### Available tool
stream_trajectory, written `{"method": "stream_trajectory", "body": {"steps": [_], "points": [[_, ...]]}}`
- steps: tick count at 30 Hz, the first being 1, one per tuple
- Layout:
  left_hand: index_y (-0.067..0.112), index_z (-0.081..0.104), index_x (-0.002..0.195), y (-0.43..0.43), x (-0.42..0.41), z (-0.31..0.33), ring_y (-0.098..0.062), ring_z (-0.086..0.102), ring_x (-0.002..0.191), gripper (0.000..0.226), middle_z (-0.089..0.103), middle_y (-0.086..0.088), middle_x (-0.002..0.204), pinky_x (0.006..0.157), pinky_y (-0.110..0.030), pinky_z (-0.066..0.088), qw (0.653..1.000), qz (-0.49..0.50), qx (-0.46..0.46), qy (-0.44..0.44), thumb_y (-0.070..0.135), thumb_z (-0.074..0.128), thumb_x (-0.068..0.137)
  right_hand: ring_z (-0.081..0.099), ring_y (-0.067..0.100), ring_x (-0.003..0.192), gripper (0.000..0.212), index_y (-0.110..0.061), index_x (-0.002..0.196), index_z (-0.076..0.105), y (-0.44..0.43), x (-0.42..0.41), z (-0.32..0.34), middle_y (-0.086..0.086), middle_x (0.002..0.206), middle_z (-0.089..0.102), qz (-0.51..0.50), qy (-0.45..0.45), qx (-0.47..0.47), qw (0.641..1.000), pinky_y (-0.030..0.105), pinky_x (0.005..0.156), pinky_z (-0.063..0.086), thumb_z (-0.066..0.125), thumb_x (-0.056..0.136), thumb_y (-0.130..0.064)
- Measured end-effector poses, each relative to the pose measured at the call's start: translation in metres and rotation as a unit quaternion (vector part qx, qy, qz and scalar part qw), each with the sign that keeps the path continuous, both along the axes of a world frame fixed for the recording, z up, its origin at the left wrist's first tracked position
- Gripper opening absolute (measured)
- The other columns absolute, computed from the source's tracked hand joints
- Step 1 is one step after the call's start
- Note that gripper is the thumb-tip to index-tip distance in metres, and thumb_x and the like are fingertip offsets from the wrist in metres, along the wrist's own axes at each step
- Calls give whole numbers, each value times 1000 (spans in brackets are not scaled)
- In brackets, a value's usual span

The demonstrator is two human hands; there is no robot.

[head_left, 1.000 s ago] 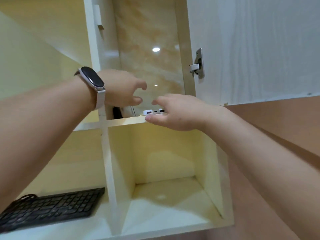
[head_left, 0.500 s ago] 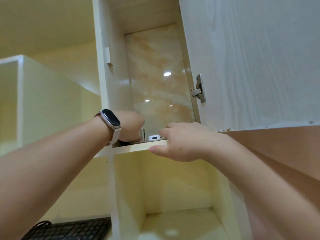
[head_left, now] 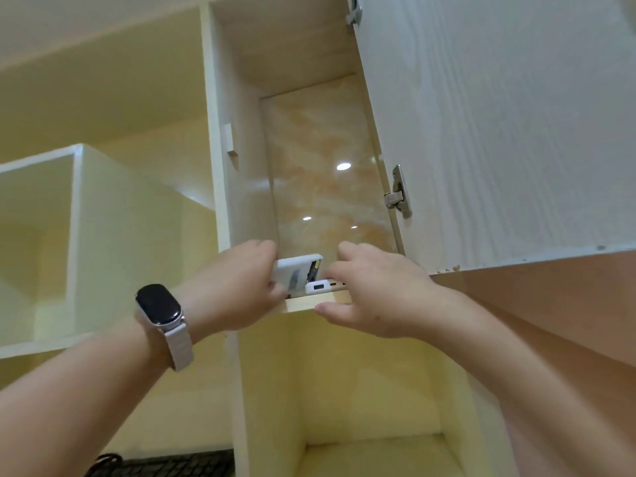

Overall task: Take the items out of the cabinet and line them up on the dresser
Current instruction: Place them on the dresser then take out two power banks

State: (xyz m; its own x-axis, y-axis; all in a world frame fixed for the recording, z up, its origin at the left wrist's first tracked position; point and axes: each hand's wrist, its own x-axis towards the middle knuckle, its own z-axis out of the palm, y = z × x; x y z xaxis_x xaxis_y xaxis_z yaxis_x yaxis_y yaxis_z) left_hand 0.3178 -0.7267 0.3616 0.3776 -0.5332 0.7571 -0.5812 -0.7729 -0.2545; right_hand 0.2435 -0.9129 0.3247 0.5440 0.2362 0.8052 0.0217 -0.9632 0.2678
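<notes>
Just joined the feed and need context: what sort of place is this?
Probably a home study or bedroom: a wall cabinet with open door, cubby shelves, a keyboard below. Left hand lifts a white box.

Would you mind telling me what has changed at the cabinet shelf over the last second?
The left hand has closed on a white boxy item and tipped it up at the shelf edge. The right hand has reached deeper, fingers now over the white power bank. The power bank still lies on the shelf and the cabinet door stays open.
</notes>
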Motion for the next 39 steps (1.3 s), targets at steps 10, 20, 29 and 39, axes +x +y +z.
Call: {"method": "stream_trajectory", "body": {"steps": [10, 20, 29, 39], "points": [[20, 43, 88, 26, -22, -56, -17, 50, 62, 13, 53, 0, 70, 51, -32, 38, 955, -200, -217, -6, 22, 56, 84, 55, 27, 74, 31, -10, 85, 58, -3, 0, -17, 3, 83, 54, 76, -188, -44, 978, 23, 46, 26, 58, 83, -41], [36, 47, 91, 28, 5, -108, -13, 63, 66, 17, 65, 7, 78, 58, -47, 56, 827, -419, -349, 136, 39, 58, 79, 55, 31, 63, 25, -4, 84, 61, 23, -18, -52, 9, 79, 61, -45, -324, -34, 944, 35, 37, 43, 56, 84, -28], [49, 54, 107, 34, 32, -168, -9, 68, 83, 32, 69, 19, 97, 67, -45, 58, 685, -582, -318, 301, 33, 58, 80, 53, 21, 69, 10, -18, 95, 57, 66, -29, -89, -4, 79, 57, -168, -315, 230, 905, 34, 58, 40, 62, 88, -23], [35, 57, 99, 44, 33, -238, -10, 69, 74, 22, 74, 9, 90, 51, -24, 51, 501, -653, -276, 496, 21, 62, 83, 61, 17, 77, 14, -22, 91, 47, 127, -38, -178, -5, 87, 56, -142, -317, 494, 797, 48, 59, 60, 60, 88, -16]]}}
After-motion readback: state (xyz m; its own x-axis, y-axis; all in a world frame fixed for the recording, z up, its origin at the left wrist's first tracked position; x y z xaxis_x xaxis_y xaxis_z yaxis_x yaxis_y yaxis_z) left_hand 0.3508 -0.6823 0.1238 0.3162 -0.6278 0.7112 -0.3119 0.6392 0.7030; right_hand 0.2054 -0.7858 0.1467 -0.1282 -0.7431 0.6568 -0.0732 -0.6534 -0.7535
